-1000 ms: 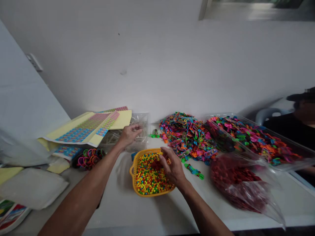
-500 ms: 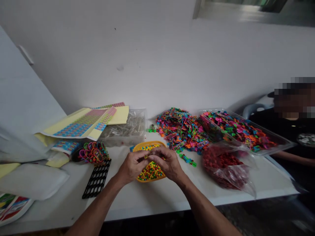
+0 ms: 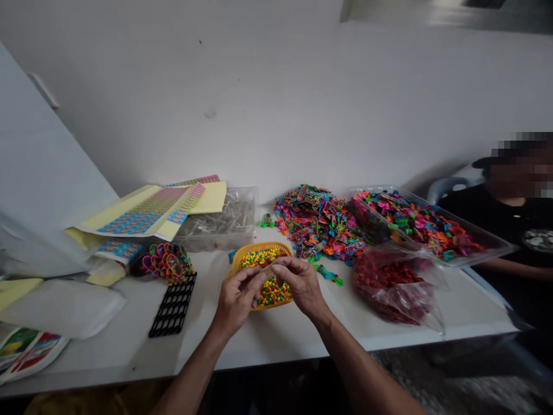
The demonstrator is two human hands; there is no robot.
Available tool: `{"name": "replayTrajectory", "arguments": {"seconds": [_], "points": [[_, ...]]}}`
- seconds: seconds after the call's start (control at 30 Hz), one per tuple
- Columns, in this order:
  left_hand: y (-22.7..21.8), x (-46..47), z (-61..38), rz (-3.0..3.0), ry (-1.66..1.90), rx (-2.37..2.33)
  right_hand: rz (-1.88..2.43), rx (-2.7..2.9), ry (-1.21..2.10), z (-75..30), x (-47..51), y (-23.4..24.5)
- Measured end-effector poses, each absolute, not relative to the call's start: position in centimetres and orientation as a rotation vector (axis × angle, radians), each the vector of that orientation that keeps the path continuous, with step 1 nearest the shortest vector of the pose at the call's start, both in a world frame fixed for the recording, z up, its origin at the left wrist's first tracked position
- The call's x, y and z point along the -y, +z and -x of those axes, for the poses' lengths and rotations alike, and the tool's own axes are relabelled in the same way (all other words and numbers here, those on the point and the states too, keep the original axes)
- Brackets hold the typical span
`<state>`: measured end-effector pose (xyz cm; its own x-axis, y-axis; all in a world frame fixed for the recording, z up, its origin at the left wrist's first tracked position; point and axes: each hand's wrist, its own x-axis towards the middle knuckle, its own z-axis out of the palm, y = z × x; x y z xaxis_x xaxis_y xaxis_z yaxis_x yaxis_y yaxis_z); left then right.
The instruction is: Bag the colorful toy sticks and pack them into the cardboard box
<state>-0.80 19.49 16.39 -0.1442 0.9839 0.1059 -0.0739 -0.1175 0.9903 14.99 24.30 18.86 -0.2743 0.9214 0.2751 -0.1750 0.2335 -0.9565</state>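
Observation:
My left hand (image 3: 237, 295) and my right hand (image 3: 305, 289) meet fingertip to fingertip above a yellow plastic basket (image 3: 234, 266). The fingers of both are pinched, and whatever lies between them is too small to make out. Inside the basket are many small round beads (image 3: 262, 257) in yellow, red, green and orange. My hands hide part of the beads and of the near left rim.
Behind the basket lies a heap of colourful plastic pieces (image 3: 317, 222). A clear tray (image 3: 496, 248) of similar pieces and a bag of red pieces (image 3: 389, 288) are at right. To the left are a black grid (image 3: 173, 305), sticker sheets (image 3: 142, 213) and a clear box (image 3: 216, 239). A person (image 3: 484, 213) sits at right.
My fingertips have come closer together in a pinch, and my left hand has turned a little. The whole view has shifted slightly. The basket and heaps stay in place.

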Motion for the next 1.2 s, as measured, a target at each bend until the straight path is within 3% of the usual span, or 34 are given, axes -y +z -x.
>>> {"name": "replayTrajectory", "arguments": {"seconds": [0.17, 0.33, 0.53, 0.73, 1.2], "points": [[16.5, -19.7, 1.1, -1.018, 1.614, -1.203, 0.866, 1.497, 1.127, -16.6, -24.1, 19.0], [18.5, -19.6, 2.9, -1.498, 1.326, -1.349, 0.836, 1.895, 0.710, -18.1, -23.6, 19.9], [19.9, -19.4, 2.5, -1.901, 1.244, -1.210, 0.771, 1.684, 0.978, -16.4, -22.3, 18.3], [16.9, -18.4, 2.0, -1.879, 1.300, -1.123, 0.780, 1.502, 1.083, -15.4, -20.7, 16.3], [18.1, -17.8, 2.0, -2.278, 0.781, -1.344, 0.900, 1.248, 1.312, -15.1, -19.7, 14.6]]}}
